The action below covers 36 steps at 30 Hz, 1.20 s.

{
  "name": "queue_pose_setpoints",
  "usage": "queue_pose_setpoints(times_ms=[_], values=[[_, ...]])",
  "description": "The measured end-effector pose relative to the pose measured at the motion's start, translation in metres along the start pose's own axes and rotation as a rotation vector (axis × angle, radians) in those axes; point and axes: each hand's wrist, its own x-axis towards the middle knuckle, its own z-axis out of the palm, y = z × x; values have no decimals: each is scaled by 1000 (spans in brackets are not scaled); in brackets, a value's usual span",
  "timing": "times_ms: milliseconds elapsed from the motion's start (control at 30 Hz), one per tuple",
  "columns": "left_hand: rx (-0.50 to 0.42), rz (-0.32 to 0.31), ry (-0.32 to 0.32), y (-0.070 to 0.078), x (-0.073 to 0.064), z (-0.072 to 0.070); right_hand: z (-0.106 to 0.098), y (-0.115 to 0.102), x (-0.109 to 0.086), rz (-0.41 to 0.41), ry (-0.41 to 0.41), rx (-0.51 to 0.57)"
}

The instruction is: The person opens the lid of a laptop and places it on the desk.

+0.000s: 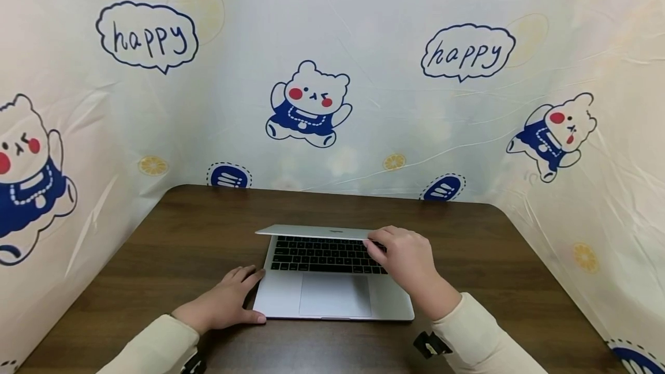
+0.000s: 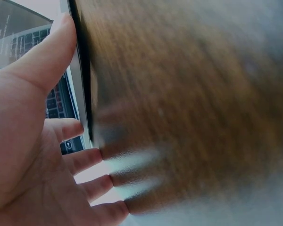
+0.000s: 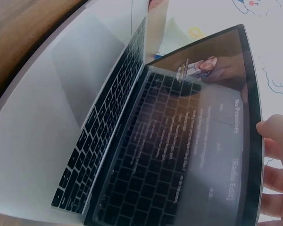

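Observation:
A silver laptop (image 1: 280, 296) lies on the brown table with its lid (image 1: 312, 230) tilted low over the black keyboard (image 1: 322, 255). My right hand (image 1: 407, 255) pinches the lid's edge near its right corner, thumb on the screen side and fingers behind. In the right wrist view the screen (image 3: 198, 141) is lit, showing white text and a small picture, and it mirrors the keys. Along the base's left side rests my left hand (image 1: 223, 302), fingers spread on the tabletop. Its thumb and index finger touch the laptop at the front left corner and left edge.
The wood-grain table (image 1: 208, 218) extends around the laptop on every side. A pale curtain (image 1: 379, 103) printed with bears, lemon slices and "happy" bubbles encloses the table at the back and both sides.

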Motion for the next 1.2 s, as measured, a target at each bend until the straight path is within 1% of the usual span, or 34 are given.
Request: queue_pose_setpoints(times_ms=[200,533,833,1067,1200], values=[[7,-7,-2,0,0,0,-2,5,-2,12,-1,-7],[3,-12,0,1,0,1,-5,12,-3,21,30,-36],[2,-23,-8,2,1,0,-7,17,-4,61,15,-36],[1,-26,-11,2,2,0,-10,21,-4,101,-18,-49],[-4,-30,-12,1,2,1,-11,23,-4,106,-10,-52]])
